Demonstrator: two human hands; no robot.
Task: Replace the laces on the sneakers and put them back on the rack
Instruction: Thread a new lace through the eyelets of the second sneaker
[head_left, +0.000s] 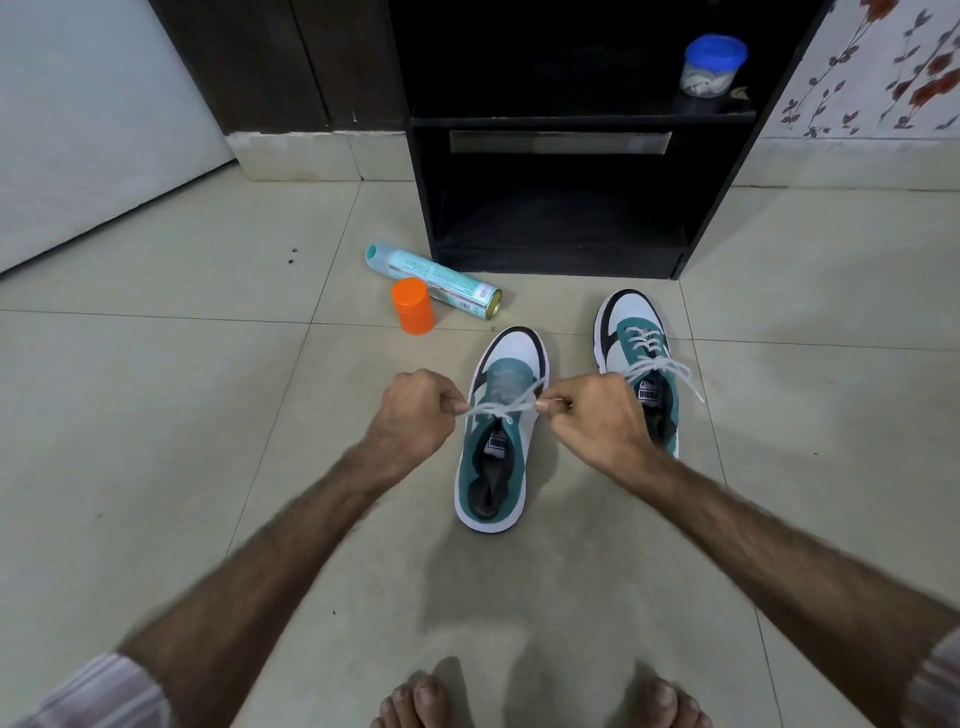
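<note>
A person stands barefoot on a pale tiled floor (156, 389), both forearms reaching forward and down; the left hand (415, 415) has its fingers curled into a fist, thumb and forefinger pinching one end of a white woven shoelace (506, 408); the right hand (592, 415) is curled the same way and pinches the other end; the two hands sit just apart, on either side of the lace, which runs taut between them and crosses over the throat of the near sneaker.

That near teal, white and black sneaker (496, 457) lies flat on the floor between the hands, toe pointing away from the person, its tongue label showing; whether the lace passes through any eyelet is hard to tell, since the lace is blurred.

The second teal, white and black sneaker (636, 353) stands just to the right and slightly farther away, also toe away; it is already threaded with a white lace, whose loose ends trail over its right side; the right hand partly covers its heel.

Beyond the shoes stands a black wooden shoe rack (561, 244) with open shelves; a clear plastic jar with a blue lid (711, 65) sits on its upper shelf. To the left of the rack a pale turquoise spray can (436, 278) lies on its side, and an orange plastic cap (414, 305) stands touching it.
</note>
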